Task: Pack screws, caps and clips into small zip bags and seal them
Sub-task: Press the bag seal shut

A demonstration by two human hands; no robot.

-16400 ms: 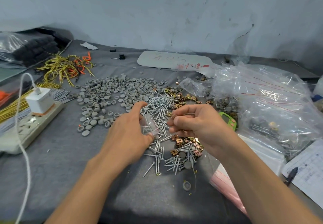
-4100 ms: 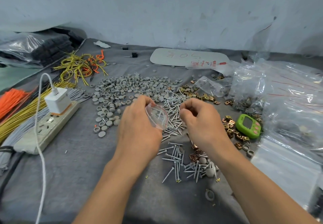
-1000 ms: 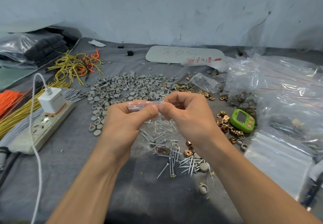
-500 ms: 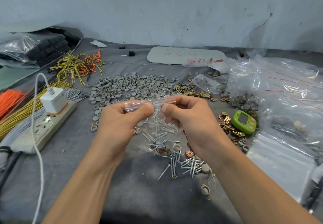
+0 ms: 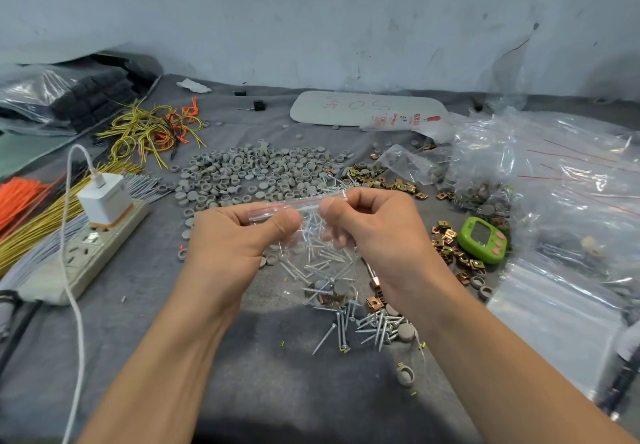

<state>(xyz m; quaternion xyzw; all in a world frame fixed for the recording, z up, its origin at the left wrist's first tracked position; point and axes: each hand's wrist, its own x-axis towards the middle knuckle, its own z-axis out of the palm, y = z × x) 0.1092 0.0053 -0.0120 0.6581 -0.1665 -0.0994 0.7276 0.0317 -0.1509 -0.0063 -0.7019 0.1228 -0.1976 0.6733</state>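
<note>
**Sealing the filled zip bag**

Our left hand (image 5: pixel 228 236) pinches the left end of the zip bag (image 5: pixel 304 270) closure between thumb and forefinger. The bag hangs between both hands above the tabletop (image 5: pixel 138 339), with screws (image 5: pixel 325 256), a grey cap (image 5: pixel 341 287) and copper clips (image 5: pixel 325 300) lying low inside. Our right hand (image 5: pixel 377 232) pinches the right end likewise. We judge the seal to be in progress: we hold the strip taut and level, press along its full length, and keep screw points clear of the track.

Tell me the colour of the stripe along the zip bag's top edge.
Red, a thin line on the zip bag; head view.
</note>
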